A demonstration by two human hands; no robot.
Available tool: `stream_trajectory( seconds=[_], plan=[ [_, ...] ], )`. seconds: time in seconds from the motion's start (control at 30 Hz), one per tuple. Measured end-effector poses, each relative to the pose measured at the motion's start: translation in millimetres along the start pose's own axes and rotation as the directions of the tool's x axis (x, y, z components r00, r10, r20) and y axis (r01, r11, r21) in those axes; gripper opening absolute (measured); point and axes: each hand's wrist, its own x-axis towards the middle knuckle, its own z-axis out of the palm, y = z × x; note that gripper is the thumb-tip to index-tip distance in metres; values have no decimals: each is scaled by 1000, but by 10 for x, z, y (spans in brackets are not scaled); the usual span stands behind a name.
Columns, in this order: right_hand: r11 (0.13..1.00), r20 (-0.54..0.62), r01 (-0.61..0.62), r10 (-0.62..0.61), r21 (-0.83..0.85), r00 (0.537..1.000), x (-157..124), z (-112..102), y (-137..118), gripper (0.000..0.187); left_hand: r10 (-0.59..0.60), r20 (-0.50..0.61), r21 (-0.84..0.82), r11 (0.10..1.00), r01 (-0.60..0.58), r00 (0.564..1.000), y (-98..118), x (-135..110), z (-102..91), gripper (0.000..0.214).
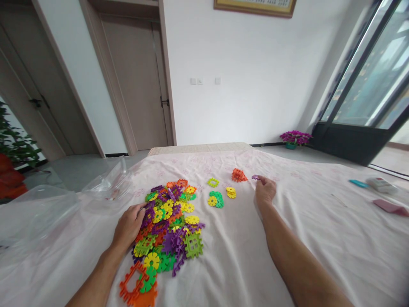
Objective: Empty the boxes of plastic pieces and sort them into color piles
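Observation:
A heap of plastic interlocking pieces (169, 221) in purple, yellow, green and orange lies on a pale sheet (243, 256). My left hand (129, 226) rests on the heap's left edge, fingers curled into the pieces. My right hand (265, 190) reaches far out and pinches a small purple piece (254, 177) on the sheet. Nearby lie sorted small groups: orange pieces (239, 175), yellow discs (230, 192), green pieces (217, 199) and one light-green square frame (213, 182).
Clear plastic bags (105, 185) lie at the left of the sheet. At the far right rest a teal item (359, 183), a white packet (381, 184) and a pink card (390, 207). Doors, a white wall, a flower pot (295, 138) and a glass door stand beyond.

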Motion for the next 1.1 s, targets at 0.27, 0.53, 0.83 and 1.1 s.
stream_trajectory(
  seconds=[0.27,0.53,0.83,1.1],
  plan=[
    [998,46,-4,1,56,999,-66,1,-122,38,7,-1,4,1000,-7,1000,-13,4,11,48],
    [837,851,-260,-374,481,370,-726,28,-1002,36,-9,3,-7,1000,9,1000,-2,2,8,47],
    [865,862,88,-475,494,-175,-1269,-139,-1431,37,-7,11,-16,1000,7,1000,42,-10,-29,47],
    [698,825,461,-541,549,-163,-1304,-169,-1484,22,-7,2,-1,1000,7,1000,16,-7,-15,48]
  ],
)
